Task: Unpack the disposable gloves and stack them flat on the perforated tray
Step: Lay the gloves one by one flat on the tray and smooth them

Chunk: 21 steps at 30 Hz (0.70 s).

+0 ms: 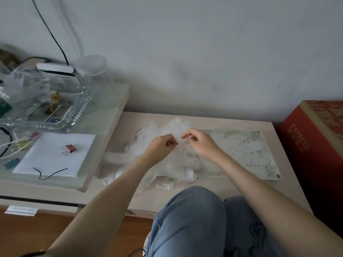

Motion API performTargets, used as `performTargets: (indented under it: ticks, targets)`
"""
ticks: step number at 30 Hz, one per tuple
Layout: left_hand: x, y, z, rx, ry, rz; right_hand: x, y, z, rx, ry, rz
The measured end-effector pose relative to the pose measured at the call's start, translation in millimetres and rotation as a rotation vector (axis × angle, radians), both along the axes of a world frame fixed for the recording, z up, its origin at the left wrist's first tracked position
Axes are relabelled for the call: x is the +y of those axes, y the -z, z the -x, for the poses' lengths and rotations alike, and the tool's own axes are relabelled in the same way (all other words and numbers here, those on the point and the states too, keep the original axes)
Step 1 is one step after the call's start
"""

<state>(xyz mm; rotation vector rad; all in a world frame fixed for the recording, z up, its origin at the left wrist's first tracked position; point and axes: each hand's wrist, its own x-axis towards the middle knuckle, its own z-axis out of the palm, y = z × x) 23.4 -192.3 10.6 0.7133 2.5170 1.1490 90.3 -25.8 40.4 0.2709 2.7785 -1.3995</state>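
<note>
Surface: pale low table [148,119] is set against a plain grey-white wall [204,52]
Left hand: left hand [163,145] is curled in, with a bit of clear glove film pinched at the thumb and fingertips
Right hand: right hand [200,143] is curled much the same, and the same thin film is pinched just beside the left hand
Pose: both bare forearms are reached forward over the knees in blue jeans [189,219]; the hands are held close together, knuckles up, right above the pile
Gloves: crumpled heap of clear disposable gloves [182,162] is spread over the left end of the perforated tray [270,154] and spilled onto the table; how many can't really be told
Tray: laid flat on the table, right half mostly uncovered
Right side: red box [306,145] printed EXPRESS is parked beside the table
Left side: glass-topped desk [104,141] is loaded with a cut-glass tray [74,115], a clear plastic jar [94,69], a white paper pad [55,151] and a red binder clip [69,148]
</note>
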Motion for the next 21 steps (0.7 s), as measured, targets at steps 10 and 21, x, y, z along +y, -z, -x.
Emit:
performTargets:
  ticks: [10, 21]
  targets:
    - [-6.1, 7.5, 4.0, 0.027, 0.156, 0.271, 6.6, -0.2, 7.8, -0.012, 0.117, 0.003]
    - [4.1, -1.2, -6.6, 0.460, -0.086, -0.053, 11.3, -15.4, 8.6, 0.104, 0.155, 0.448]
